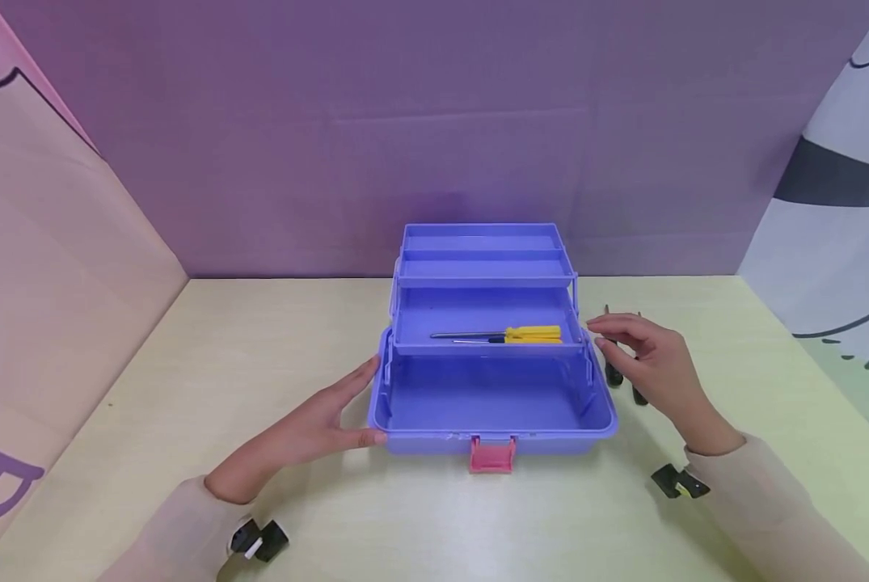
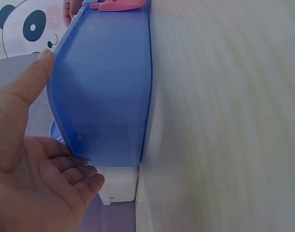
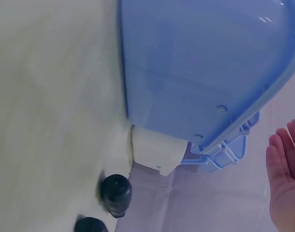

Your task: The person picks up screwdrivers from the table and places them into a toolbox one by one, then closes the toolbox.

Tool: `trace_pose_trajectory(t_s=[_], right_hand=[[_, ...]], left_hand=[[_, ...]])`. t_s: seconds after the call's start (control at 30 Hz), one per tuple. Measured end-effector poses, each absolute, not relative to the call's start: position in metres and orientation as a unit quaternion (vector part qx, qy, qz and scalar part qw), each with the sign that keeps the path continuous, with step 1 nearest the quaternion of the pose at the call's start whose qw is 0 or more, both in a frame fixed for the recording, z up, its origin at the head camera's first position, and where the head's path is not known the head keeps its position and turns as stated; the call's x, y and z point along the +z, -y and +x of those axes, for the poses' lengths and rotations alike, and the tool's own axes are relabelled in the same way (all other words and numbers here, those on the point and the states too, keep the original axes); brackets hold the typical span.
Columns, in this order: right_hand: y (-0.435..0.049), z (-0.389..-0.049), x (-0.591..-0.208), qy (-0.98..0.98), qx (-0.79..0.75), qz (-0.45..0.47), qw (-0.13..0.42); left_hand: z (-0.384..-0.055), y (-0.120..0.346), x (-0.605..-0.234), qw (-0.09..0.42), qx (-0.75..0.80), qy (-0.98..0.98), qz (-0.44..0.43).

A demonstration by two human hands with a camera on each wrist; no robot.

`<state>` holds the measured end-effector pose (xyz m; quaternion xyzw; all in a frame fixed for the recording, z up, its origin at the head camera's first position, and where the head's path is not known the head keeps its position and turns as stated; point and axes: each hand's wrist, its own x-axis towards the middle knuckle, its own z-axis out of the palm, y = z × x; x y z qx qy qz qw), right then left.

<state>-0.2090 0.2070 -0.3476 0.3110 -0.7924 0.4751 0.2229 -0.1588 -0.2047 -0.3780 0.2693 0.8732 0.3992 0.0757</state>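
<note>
A purple-blue plastic toolbox (image 1: 427, 444) stands opened, with two tiered trays raised over its base and a pink latch (image 1: 491, 457) hanging in front. In its lower tray (image 1: 434, 307) lie two yellow-handled screwdrivers (image 1: 533, 332), side by side. My left hand (image 1: 318, 420) rests on the toolbox's left side, thumb at the front corner and fingers further back along the rim. Just off the right rim hovers my right hand (image 1: 645, 356), fingers loosely bent and nothing between them. Two black-handled screwdrivers (image 1: 613, 375) lie on the table beneath it.
A pale wood-look table (image 1: 274, 323) carries the toolbox. A purple backdrop (image 1: 296, 162) rises at the back. Printed side panels (image 1: 41, 242) flank it left and right. In the right wrist view, the white lid (image 3: 157, 150) shows behind the toolbox.
</note>
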Motion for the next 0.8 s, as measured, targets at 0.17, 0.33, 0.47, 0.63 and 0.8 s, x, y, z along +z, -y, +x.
trace_pose_trajectory(t_s=[0.17,0.33,0.47,0.63,0.8], right_hand=[[-0.211,-0.208,-0.351,0.794,0.502,0.263,0.219],[-0.215,-0.206,-0.352,0.809,0.514,0.210,0.193],[-0.217,-0.205,-0.353,0.817,0.513,0.191,0.180],[-0.223,-0.208,-0.355,0.809,0.545,0.151,0.159],[-0.232,-0.211,-0.353,0.798,0.588,0.074,0.109]], left_hand=[[-0.159,0.204,-0.377,0.077,0.399,-0.873,0.269],[-0.159,0.203,-0.375,0.075,0.395,-0.875,0.270],[-0.160,0.203,-0.375,0.078,0.397,-0.874,0.270],[-0.161,0.202,-0.375,0.084,0.400,-0.872,0.269],[-0.162,0.201,-0.376,0.084,0.400,-0.872,0.271]])
